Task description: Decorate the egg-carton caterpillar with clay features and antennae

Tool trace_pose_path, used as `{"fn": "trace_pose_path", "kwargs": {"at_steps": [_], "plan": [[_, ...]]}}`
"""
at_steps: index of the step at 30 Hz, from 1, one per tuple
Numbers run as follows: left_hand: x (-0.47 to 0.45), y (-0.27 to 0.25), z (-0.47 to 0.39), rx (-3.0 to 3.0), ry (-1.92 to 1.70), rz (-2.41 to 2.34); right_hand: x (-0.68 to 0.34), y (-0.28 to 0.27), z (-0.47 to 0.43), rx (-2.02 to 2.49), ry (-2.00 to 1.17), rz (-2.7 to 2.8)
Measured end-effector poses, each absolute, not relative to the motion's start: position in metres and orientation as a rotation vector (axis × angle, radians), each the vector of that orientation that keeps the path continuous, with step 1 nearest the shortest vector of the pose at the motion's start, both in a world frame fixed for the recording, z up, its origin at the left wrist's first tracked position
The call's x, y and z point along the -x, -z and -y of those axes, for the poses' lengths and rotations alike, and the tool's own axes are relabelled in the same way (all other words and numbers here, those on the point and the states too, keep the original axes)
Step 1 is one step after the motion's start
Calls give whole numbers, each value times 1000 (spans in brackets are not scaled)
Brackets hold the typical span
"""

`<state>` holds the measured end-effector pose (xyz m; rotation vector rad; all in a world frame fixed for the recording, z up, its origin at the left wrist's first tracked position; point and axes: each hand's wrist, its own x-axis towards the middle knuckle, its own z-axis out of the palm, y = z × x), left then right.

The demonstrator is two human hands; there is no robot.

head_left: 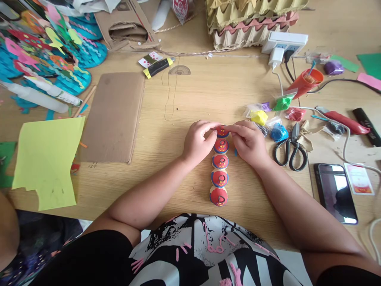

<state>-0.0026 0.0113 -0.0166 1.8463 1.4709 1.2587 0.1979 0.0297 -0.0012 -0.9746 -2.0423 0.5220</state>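
The wooden table (pixel 160 174) bears a row of 5 red-topped pieces (pixel 220 161) running toward its near edge, scissors (pixel 293 140), a phone (pixel 336 192) and cardboard (pixel 114 117).

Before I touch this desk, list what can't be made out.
All in the head view:
Farthest red piece in the row: sides partly hidden by the left hand and right hand.
Egg trays: top cut off by the upper edge.
Card beside the phone: print too small and blurred to read.
Protractor: markings too fine to read.
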Motion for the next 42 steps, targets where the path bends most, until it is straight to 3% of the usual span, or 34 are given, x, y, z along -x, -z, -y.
{"fn": "trace_pose_path", "kwargs": {"at_steps": [27,35,42], "plan": [[5,21,-17,-1814,-1240,-1408,-196,5,-32,1086,-581,2050],[10,15,-22,-1568,-1296,-1528,-197,5,-32,1182,-600,1966],[26,4,-20,-1796,-1118,-1662,-200,5,-33,1189,-591,1881]]}}
